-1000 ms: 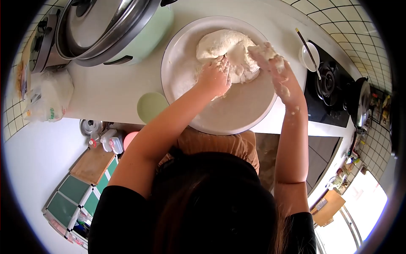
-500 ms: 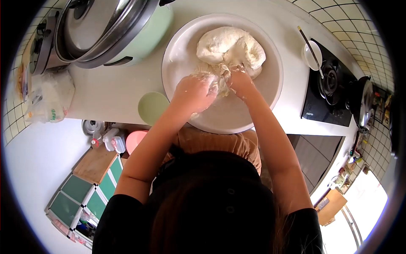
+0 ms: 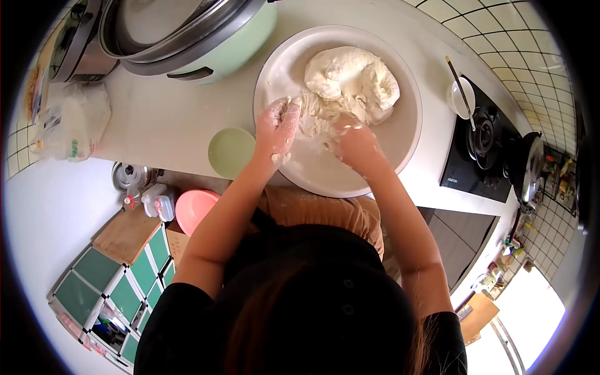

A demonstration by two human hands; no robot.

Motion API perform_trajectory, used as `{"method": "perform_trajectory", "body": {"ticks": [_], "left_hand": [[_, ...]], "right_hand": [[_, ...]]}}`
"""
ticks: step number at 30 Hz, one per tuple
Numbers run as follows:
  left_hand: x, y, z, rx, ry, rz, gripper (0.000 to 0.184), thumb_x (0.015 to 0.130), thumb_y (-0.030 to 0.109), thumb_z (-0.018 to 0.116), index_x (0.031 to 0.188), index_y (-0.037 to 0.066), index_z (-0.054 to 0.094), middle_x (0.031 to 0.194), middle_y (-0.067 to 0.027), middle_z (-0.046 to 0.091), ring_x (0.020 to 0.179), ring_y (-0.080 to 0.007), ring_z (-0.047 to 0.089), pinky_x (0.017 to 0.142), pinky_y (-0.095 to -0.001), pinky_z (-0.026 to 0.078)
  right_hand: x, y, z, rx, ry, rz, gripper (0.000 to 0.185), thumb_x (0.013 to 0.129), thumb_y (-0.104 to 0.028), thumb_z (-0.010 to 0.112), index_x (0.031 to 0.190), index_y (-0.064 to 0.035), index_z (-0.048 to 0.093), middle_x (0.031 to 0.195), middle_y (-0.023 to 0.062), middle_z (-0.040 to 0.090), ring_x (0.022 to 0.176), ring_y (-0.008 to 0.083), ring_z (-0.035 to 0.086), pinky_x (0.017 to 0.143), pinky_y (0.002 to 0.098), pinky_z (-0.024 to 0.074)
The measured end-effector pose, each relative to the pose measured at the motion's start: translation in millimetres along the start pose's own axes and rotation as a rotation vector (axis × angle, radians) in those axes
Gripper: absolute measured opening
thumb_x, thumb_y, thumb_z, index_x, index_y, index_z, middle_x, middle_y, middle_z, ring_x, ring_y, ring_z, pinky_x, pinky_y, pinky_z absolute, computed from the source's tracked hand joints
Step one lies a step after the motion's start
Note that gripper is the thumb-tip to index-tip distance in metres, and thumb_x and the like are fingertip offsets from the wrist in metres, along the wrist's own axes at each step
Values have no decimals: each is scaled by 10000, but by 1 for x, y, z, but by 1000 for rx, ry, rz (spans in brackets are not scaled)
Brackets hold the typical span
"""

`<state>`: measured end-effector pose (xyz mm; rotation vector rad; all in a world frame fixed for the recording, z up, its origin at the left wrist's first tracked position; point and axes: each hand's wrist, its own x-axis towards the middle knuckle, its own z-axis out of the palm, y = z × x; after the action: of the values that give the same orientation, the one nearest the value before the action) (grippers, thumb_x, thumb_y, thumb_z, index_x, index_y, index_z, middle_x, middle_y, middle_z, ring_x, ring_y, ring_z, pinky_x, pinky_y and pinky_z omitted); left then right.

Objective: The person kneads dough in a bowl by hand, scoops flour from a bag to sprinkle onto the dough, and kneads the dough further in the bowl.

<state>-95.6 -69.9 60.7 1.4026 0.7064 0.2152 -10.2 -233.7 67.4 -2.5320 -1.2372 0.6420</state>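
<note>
A large pale lump of dough (image 3: 350, 81) lies in the far part of a wide, shallow white basin (image 3: 400, 153); its near edge is ragged and sticky. My left hand (image 3: 278, 128) is at the left side of the basin, beside that ragged edge. Its fingers are stretched out, with bits of dough stuck to the fingers and wrist. Close against the near edge of the dough is my right hand (image 3: 357, 145), smeared by motion and spotted with dough. Its fingertips cannot be made out, so whether it grips any dough is unclear.
A green bowl (image 3: 231, 153) stands left of the basin near the counter edge. Behind it is a lidded green pot (image 3: 231, 50). At right, a white bowl with a stick (image 3: 460, 99) sits by the black cooktop (image 3: 478, 169). A plastic bag (image 3: 72, 125) lies far left.
My left hand has come away from the dough to the left, its fingers straightening. My right hand has moved slightly down toward me. The whole view has shifted a little.
</note>
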Motion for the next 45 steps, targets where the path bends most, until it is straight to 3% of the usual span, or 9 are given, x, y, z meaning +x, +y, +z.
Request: {"method": "perform_trajectory", "body": {"ticks": [7,13,16,22,28,31,34,38,45], "left_hand": [[0,7,-6,-50,-25,35,218,927,215,527,789,49,548,667,67,424,613,-43,363,546,-217,309],[-4,6,-5,69,-10,82,219,911,188,550,803,-2,557,655,28,455,621,-55,375,545,-245,334],[-5,11,-6,116,-13,74,226,893,164,570,826,-51,588,663,-32,529,619,-83,431,554,-268,383],[-7,5,-6,112,-21,136,235,887,159,571,768,-43,553,622,-37,475,589,-98,390,533,-284,360],[-4,-3,-5,121,-10,201,288,875,154,575,682,-32,470,581,-64,384,555,-129,331,513,-316,323],[-4,-1,-5,169,-8,228,301,871,152,575,664,-30,453,571,-72,369,543,-142,327,508,-324,319],[-5,0,-2,208,-8,255,301,866,143,575,655,-28,445,565,-76,371,533,-157,328,503,-327,316],[-4,-7,-1,185,-14,297,292,861,131,573,654,-29,444,564,-82,378,526,-169,330,499,-332,315],[-4,-8,1,253,-10,323,281,858,141,573,672,-33,455,574,-106,405,525,-202,351,509,-344,337]], "right_hand": [[48,-14,74,-218,108,-47,459,862,-246,532,1278,-60,481,1428,128,362,1356,287,282,1040,398,362],[52,-10,87,-101,28,4,284,866,-104,435,1090,-30,594,1314,132,486,1275,314,399,1010,412,390],[45,-11,91,54,190,12,219,852,-77,446,975,-18,618,1238,136,540,1219,316,459,972,390,425],[27,-15,70,-42,-13,0,198,823,-44,480,965,-15,616,1186,146,571,1142,295,524,906,355,472],[2,-10,38,-72,-280,277,262,844,-205,558,1011,-8,600,1139,140,582,1066,282,564,835,366,501],[-16,30,55,-40,-22,267,371,848,-279,575,1085,6,567,1144,153,563,1069,269,557,831,372,502],[-22,24,43,166,99,423,344,785,-201,605,1099,-61,605,1078,161,585,1088,306,530,888,374,459],[-5,25,95,-333,-178,343,430,858,-242,544,1158,63,503,1218,257,462,1093,375,508,864,416,502],[3,0,90,-111,41,508,278,890,-128,470,1068,73,541,1138,244,502,1036,362,552,809,389,534]]}}
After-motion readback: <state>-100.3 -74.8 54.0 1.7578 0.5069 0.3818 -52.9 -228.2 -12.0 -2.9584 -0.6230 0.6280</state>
